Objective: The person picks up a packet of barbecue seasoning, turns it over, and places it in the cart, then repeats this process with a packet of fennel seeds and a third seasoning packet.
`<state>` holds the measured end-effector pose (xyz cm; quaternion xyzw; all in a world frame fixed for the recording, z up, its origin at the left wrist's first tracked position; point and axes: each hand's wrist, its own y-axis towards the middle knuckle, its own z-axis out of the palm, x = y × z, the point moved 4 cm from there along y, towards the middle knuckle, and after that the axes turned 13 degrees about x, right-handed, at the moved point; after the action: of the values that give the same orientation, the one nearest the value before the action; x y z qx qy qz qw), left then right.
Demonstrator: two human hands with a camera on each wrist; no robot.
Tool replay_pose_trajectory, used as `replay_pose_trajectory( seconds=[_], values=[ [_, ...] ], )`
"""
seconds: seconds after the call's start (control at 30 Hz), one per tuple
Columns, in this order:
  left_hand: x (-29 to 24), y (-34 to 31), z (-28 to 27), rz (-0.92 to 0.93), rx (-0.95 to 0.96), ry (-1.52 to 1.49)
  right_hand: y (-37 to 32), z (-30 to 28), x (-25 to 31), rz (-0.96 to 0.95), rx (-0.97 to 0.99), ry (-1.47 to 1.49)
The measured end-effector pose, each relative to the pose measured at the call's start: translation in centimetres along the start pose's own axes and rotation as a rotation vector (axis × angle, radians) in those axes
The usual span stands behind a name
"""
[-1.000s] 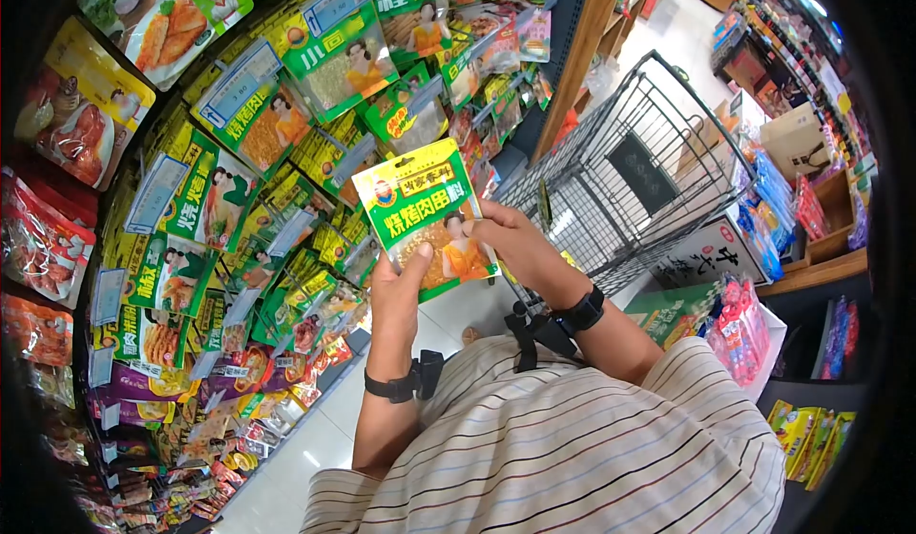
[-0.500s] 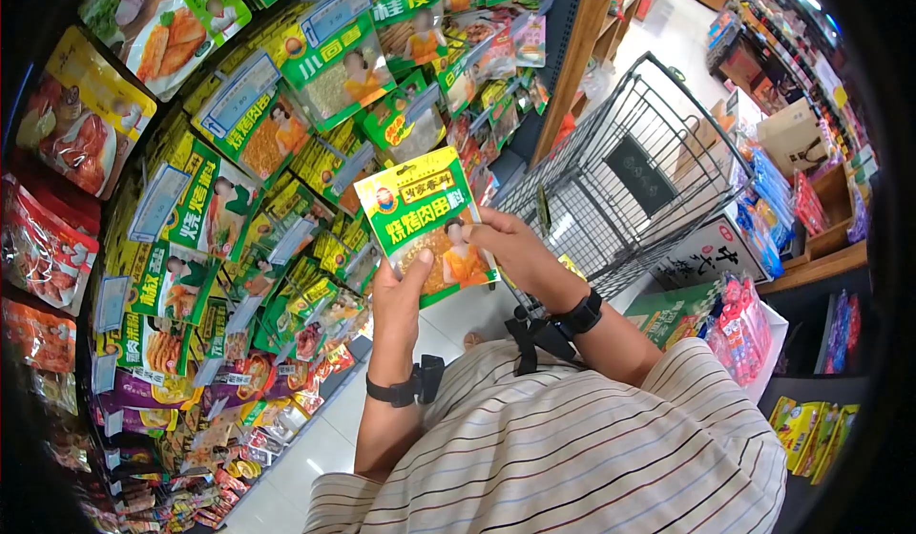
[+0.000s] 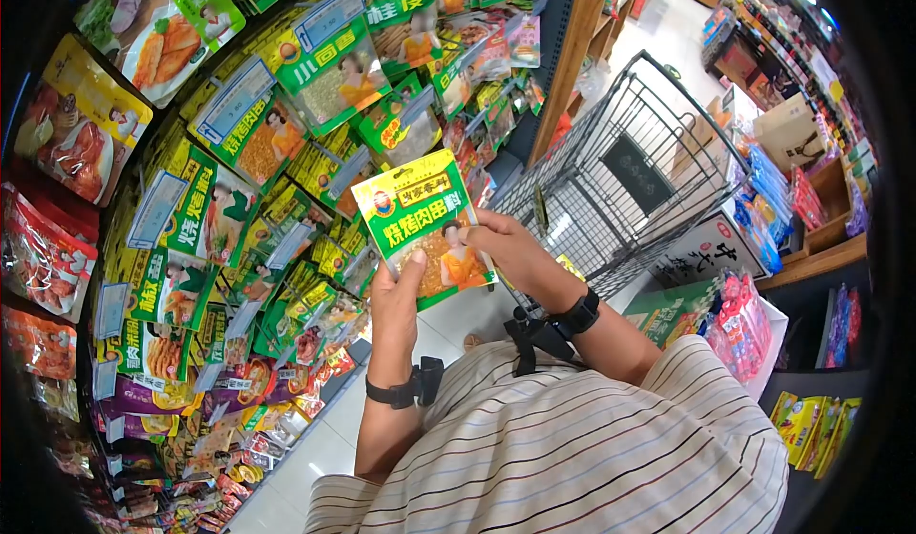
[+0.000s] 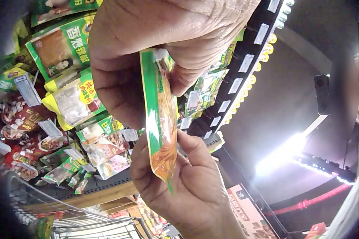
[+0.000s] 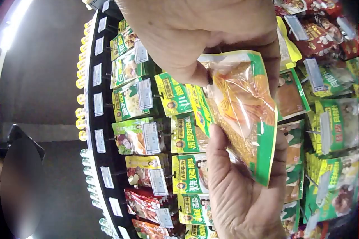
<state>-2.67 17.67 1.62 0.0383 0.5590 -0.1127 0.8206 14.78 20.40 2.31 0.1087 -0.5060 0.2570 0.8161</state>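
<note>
glaring ceiling tube (image 4: 280, 154), dark corners, warped edges

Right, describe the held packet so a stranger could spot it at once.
Between the rack and shopping cart, two hands hold a green and yellow packet, orange contents showing. Similar packets hang on the rack; only this one is held.

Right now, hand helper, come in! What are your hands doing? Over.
Left hand and right hand both gripping the seasoning packet. Packet front faces up. Nothing blocking it; cart beyond right hand. Over.
</note>
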Motion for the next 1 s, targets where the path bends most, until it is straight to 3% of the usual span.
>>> replay_pose_trajectory(
  seconds=[1.0],
  values=[
    [0.0,0.5,0.1,0.012,-0.009,0.045,0.3,0.2,0.2,-0.012,-0.047,-0.019]
  ],
)
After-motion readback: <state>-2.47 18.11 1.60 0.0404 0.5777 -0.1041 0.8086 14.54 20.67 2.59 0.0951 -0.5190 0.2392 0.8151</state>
